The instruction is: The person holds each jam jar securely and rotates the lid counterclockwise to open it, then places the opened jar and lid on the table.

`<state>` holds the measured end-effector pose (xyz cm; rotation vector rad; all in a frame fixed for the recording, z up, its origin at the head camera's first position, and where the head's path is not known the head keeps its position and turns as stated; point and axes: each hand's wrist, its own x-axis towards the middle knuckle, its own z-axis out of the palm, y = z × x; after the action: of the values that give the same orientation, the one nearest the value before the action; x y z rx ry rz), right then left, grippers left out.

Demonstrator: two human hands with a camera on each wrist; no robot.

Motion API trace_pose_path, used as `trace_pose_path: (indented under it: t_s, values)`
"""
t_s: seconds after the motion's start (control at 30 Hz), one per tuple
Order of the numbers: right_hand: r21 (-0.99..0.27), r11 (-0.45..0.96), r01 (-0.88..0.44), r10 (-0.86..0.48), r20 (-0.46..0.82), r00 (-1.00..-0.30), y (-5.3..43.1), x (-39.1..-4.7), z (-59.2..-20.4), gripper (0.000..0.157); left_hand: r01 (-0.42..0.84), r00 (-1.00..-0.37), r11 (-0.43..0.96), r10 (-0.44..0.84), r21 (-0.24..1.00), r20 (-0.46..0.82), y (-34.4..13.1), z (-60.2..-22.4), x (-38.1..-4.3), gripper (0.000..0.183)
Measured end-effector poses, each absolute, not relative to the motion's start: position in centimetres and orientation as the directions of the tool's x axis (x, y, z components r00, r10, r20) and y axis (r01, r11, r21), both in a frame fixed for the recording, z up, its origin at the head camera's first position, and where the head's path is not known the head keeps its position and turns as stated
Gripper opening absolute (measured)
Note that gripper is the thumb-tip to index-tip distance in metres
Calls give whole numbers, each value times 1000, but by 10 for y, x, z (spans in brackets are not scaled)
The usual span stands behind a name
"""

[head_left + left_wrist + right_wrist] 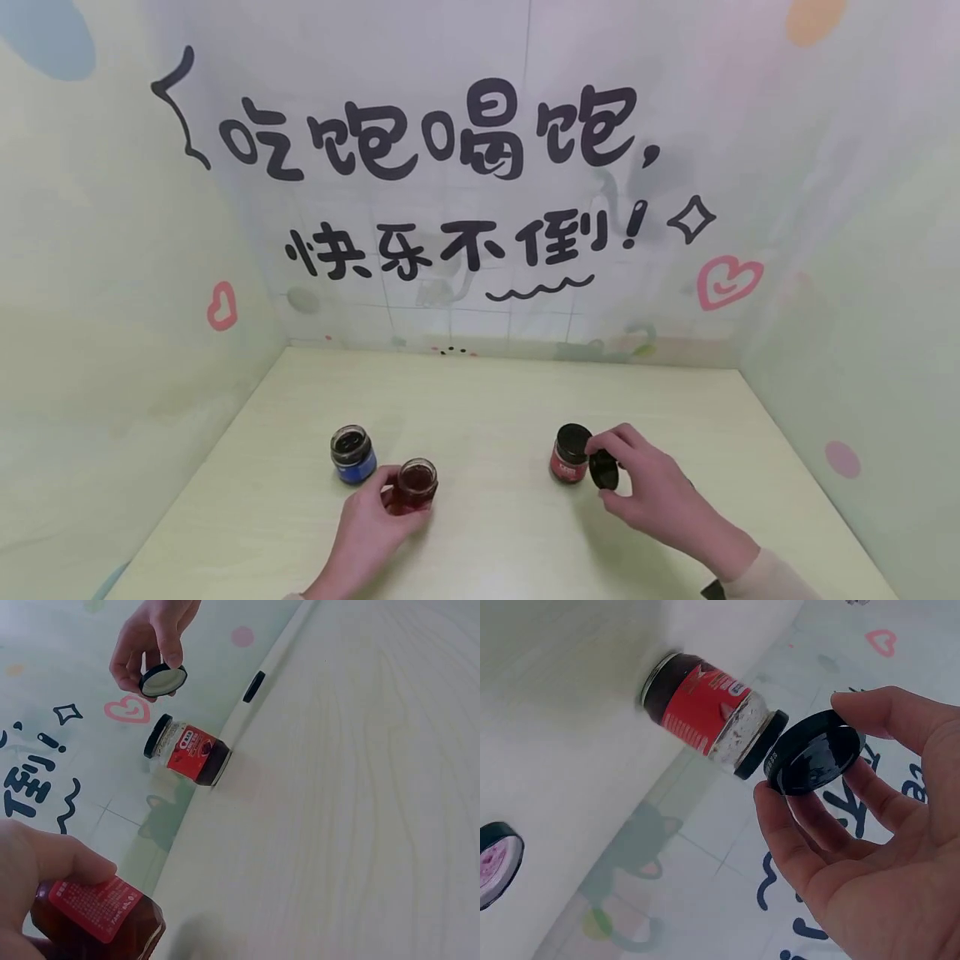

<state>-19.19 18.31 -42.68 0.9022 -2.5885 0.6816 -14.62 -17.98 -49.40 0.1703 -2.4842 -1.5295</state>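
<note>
My left hand (371, 521) grips an uncapped glass jar (417, 479) with dark red contents and a red label, which shows in the left wrist view. Whether its base touches the table, I cannot tell. My right hand (648, 487) pinches a black lid (815, 754) by its rim between thumb and fingers, the lid tipped on edge. Just left of that lid stands a capped jar (570, 454) with a red label, dark contents and a black lid on top. Beside my left hand an uncapped jar (352, 455) with a blue label stands upright.
Another lid (253, 686) lies on the table beyond the capped jar in the left wrist view; its pale inner face shows in the right wrist view. The pale wooden table (480, 417) ends at a printed back wall (480, 325) and two side walls.
</note>
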Motion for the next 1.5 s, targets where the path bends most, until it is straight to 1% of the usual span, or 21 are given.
trace_pose_path:
  t_s: [0.17,0.4,0.6,0.73,0.87,0.97,1.07,1.23,1.5]
  values:
    - [-342,725,-597,-441,434,-785,204,-199,-432,52,17,-966,459,-223,888,134,-184,-494,-144,57]
    - [-364,799,-478,-353,359,-864,228,-202,-442,49,-12,-960,517,-246,856,135,-190,-497,-143,60]
    - [-376,826,-420,-302,333,-893,247,-203,-446,46,-45,-959,499,-265,866,103,-196,-498,-143,61]
    - [-377,841,-387,-272,323,-906,259,-202,-451,44,-40,-957,496,-269,868,110,-199,-498,-141,60]
    - [-392,859,-329,-214,309,-927,271,-200,-454,41,-41,-956,503,-271,863,113,-202,-500,-141,59]
    - [-404,874,-270,-155,295,-943,281,-199,-455,46,-49,-953,508,-281,860,112,-206,-502,-142,60]
    - [-388,893,-229,-109,307,-945,291,-197,-455,49,-54,-950,522,-289,851,116,-209,-505,-141,61]
    - [-343,918,-202,-73,356,-932,305,-196,-458,37,-55,-949,546,-289,836,126,-213,-505,-140,60]
    - [-330,930,-162,-42,342,-939,319,-194,-466,35,-76,-953,517,-290,853,91,-218,-502,-142,62]
